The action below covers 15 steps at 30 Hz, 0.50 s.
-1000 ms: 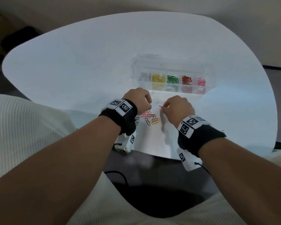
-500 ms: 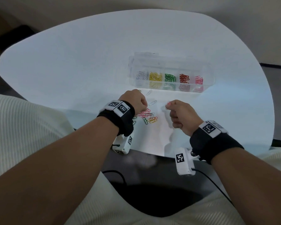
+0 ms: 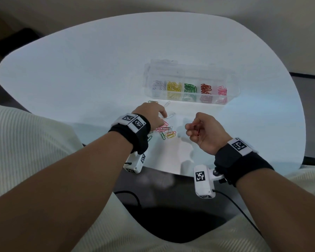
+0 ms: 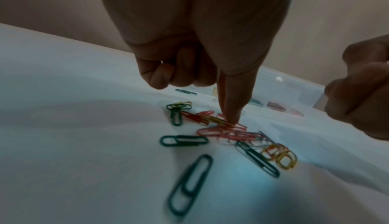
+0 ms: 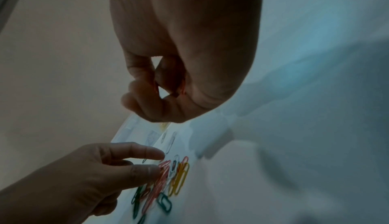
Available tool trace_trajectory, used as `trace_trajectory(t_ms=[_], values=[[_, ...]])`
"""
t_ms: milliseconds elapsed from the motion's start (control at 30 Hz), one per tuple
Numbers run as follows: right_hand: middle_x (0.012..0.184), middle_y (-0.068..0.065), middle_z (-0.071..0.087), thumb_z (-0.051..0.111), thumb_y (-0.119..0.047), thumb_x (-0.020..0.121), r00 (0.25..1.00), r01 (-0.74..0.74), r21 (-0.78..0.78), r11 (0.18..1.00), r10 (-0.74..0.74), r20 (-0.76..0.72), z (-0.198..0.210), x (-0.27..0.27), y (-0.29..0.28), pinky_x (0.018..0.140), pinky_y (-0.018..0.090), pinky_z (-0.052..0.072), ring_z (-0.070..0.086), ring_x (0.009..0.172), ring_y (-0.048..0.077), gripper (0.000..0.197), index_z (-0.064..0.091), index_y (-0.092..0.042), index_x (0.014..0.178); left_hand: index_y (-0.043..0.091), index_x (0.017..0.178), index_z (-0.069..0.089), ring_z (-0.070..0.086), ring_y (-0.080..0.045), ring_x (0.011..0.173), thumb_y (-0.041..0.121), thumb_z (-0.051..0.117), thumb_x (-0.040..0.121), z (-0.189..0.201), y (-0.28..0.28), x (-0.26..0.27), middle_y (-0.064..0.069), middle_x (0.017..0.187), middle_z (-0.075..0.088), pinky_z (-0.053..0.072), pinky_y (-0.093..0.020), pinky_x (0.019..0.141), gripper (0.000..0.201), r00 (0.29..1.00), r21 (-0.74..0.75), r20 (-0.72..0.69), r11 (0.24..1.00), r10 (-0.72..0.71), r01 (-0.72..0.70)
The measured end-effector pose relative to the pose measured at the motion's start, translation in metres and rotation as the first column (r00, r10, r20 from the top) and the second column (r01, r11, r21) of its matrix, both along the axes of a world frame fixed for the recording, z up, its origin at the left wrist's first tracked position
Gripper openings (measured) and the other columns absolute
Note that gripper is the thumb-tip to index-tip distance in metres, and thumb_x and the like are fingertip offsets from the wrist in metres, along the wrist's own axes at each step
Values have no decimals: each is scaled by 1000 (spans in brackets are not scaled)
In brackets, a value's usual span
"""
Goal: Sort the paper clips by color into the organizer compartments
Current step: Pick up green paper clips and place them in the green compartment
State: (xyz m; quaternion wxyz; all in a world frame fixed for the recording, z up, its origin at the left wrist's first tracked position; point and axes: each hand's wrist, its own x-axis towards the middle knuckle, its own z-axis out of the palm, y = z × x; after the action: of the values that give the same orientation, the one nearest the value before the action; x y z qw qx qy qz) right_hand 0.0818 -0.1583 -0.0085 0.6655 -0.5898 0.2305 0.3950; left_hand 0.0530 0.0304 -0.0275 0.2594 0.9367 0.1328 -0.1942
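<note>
Most clips are already in the organizer (image 3: 231,96) by color, but I've still got a small mixed pile (image 3: 165,131) on the table (image 3: 80,70), my left hand (image 3: 151,116) poking it with one straight finger while my right hand (image 3: 203,132) pinches a red clip (image 3: 198,132).

Black wristbands (image 3: 133,131), white tagged cameras (image 3: 204,180)

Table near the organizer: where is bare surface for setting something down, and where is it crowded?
The table is bare left of the organizer and behind it. Crowded: the strip between organizer and near edge, where the loose clip pile lies under the left hand, with the right hand beside it.
</note>
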Motion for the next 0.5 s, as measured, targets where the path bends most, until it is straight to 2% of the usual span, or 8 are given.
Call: trace_trajectory(t_ms=[100,267,367,433,500], values=[[61,8,52,40,-1,80,1000,-16,-23,1000,17,25,-2,-1,1,36,20,29,42,40,16,19,39,-13,65,33,97,70,55,-14,95,27,66,82,1,-1,0,7,115,59,39,-23,76,17,1000,39,24,999,-3,2],[54,10,47,29,10,70,981,-92,-147,985,115,158,-3,-5,7,36,19,21,33,40,18,26,32,-13,59,30,82,67,61,-19,95,21,61,82,2,-9,-1,6,105,64,46,-26,74,11,999,82,42,996,33,-37],[54,8,45,24,11,67,955,-202,-207,957,239,176,-5,-7,12,40,19,20,30,44,17,28,36,-14,68,24,84,70,62,-21,93,19,58,83,1,-10,0,4,99,66,46,-26,73,13,998,73,44,996,46,-49],[56,6,42,26,11,69,932,-261,-251,932,311,185,-7,-8,17,42,19,19,26,43,15,30,40,-16,68,21,84,69,61,-21,92,20,56,84,1,-9,1,3,99,65,46,-27,73,14,996,44,47,996,70,-72],[56,3,41,35,7,76,894,-295,-335,895,383,234,-9,-7,23,41,19,22,27,42,13,26,47,-14,67,21,79,60,60,-23,88,25,52,87,4,-7,4,1,93,64,44,-28,72,11,983,-46,39,983,181,-179]])
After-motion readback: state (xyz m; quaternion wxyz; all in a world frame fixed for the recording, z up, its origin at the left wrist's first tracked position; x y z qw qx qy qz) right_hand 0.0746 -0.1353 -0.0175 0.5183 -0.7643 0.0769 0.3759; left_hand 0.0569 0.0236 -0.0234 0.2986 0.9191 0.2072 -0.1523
